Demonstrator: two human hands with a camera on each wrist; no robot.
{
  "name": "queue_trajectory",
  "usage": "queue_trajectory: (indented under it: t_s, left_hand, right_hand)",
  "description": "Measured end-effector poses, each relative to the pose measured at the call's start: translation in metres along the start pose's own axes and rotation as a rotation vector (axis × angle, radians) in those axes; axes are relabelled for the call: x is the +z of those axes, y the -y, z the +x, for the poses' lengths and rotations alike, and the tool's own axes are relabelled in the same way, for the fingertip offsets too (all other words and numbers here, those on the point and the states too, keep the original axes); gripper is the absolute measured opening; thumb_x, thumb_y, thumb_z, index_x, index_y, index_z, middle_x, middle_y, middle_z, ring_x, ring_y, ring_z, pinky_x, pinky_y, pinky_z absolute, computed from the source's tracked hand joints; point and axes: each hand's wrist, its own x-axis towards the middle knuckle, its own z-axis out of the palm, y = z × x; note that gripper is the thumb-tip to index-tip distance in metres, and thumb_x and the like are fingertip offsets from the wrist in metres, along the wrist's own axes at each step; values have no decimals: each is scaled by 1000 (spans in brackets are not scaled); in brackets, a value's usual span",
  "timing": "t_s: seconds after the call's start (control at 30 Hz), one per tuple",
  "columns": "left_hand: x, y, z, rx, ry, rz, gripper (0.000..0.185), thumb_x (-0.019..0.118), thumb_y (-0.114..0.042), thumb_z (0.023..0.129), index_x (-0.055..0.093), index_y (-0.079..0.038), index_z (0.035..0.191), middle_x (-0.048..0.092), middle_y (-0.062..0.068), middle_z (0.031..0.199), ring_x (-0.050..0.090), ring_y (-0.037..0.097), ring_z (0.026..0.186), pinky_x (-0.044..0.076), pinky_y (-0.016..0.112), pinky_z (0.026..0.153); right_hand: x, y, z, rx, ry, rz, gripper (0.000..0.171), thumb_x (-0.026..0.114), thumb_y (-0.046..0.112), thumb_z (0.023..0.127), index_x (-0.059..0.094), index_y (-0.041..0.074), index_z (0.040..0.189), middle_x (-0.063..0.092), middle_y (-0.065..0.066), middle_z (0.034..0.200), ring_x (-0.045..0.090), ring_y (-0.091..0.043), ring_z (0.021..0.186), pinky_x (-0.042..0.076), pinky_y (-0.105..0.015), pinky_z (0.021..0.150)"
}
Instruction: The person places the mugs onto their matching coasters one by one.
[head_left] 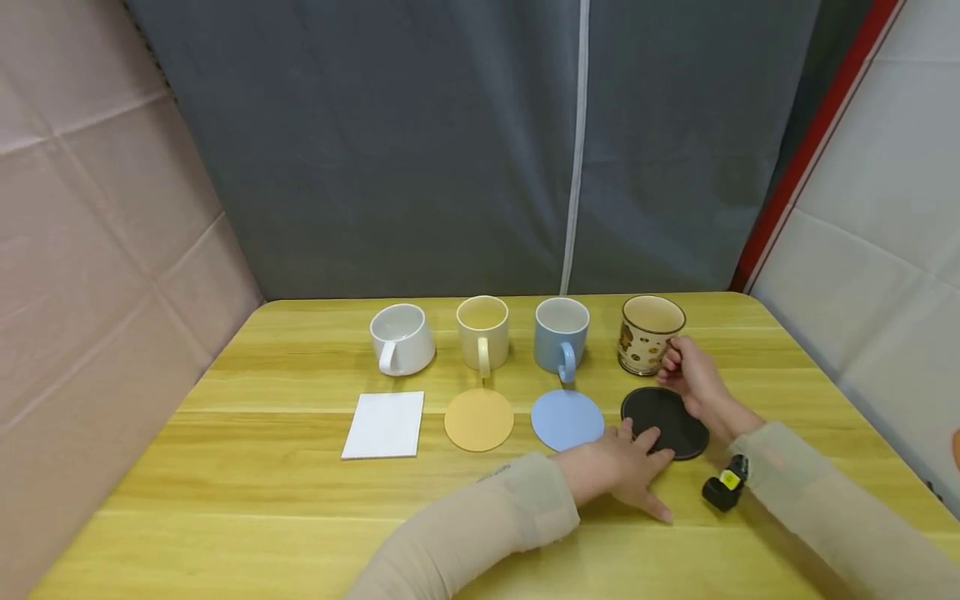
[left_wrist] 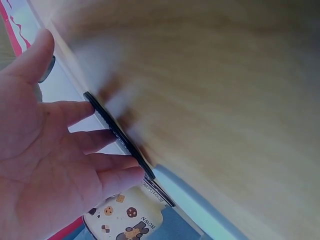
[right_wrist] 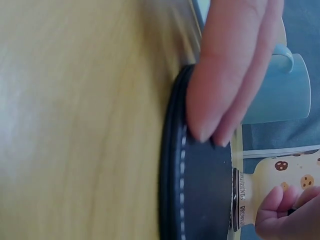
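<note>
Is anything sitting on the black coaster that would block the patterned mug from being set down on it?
Only the left hand: its fingertips rest on the black coaster. The right hand holds the patterned mug just behind it, nothing between.

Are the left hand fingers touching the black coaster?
Touching. In the right wrist view, the fingertips of the left hand press on the black coaster, with no gap visible.

Even, soft light and faint shadows in the head view; both wrist views are blurred close-ups.
</note>
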Motion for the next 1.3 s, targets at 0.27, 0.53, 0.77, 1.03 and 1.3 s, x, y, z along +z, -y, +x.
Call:
queue_trajectory:
  t_s: [0.27,0.53,0.77,1.03,1.3]
  left_hand:
    - [1,-1,0,-4,-10,2,78,36,-77,75,8,-46,142,3,-16,151,8,20,140,17,35,111]
    - [2,-1,1,-14,-10,8,79,36,-78,74,9,-47,142,3,-16,151,7,19,140,17,36,111]
    - [2,-1,0,-11,-17,4,80,37,-77,75,9,-46,142,4,-15,152,8,20,140,17,36,111]
    - [2,-1,1,-8,-9,3,79,36,-77,75,8,-46,142,3,-15,151,7,20,140,16,37,111]
    - [3,-1,0,-10,-22,16,79,37,-77,75,10,-46,142,5,-15,151,9,21,140,18,37,111]
  right_hand:
    - [-4,2,-3,-26,11,60,35,26,19,97,34,15,63,35,5,57,41,-11,56,40,-23,59]
    - [-8,4,-10,-61,30,86,37,25,16,97,32,14,60,33,3,56,41,-13,56,41,-24,59]
    - [-13,4,-16,-44,46,141,37,24,14,96,33,14,60,35,3,54,44,-13,55,41,-25,60]
    - [-20,-1,-21,-65,112,178,38,20,11,95,29,13,58,22,-2,56,45,-14,54,42,-25,58]
    - [-26,-5,-27,-94,138,207,36,19,11,96,23,10,60,18,-5,59,46,-15,54,43,-25,59]
